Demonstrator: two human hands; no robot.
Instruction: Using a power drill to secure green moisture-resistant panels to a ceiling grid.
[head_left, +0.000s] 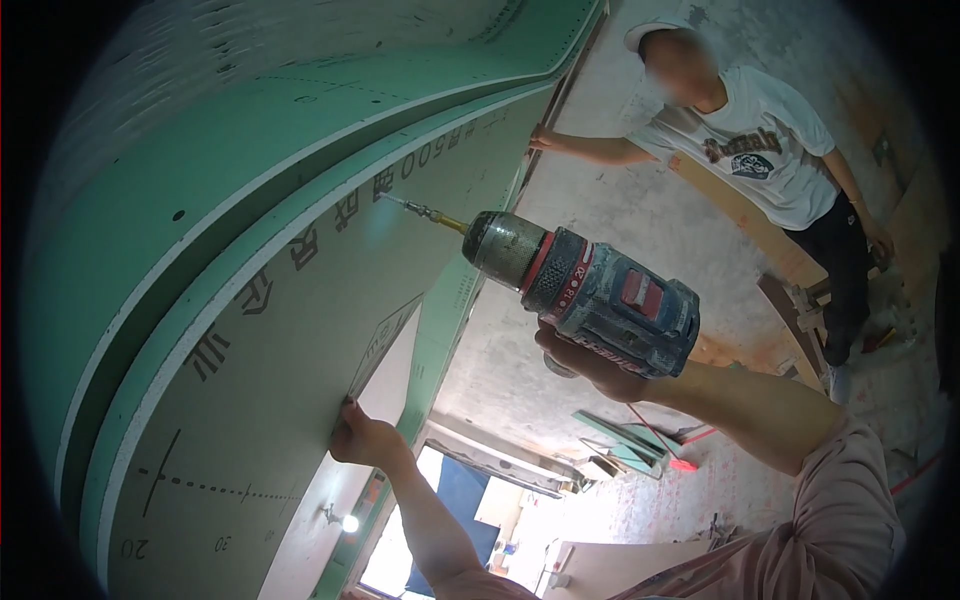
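Observation:
My right hand is wrapped round the grip of a dark blue cordless drill with a red button and collar. From its chuck a brass-coloured bit holder reaches out, and a screw at the tip meets the grey printed face of a plasterboard sheet near its curved edge. Lower down, my left hand closes on the cut edge of this sheet, its fingertips against the printed face. Green plasterboard layers with white edges curve along behind the sheet.
At the upper right a person in a white T-shirt and cap rests a hand against the board's far end. Beyond are green board offcuts, a red-headed broom, a wooden stand, a lit bulb and a bright window.

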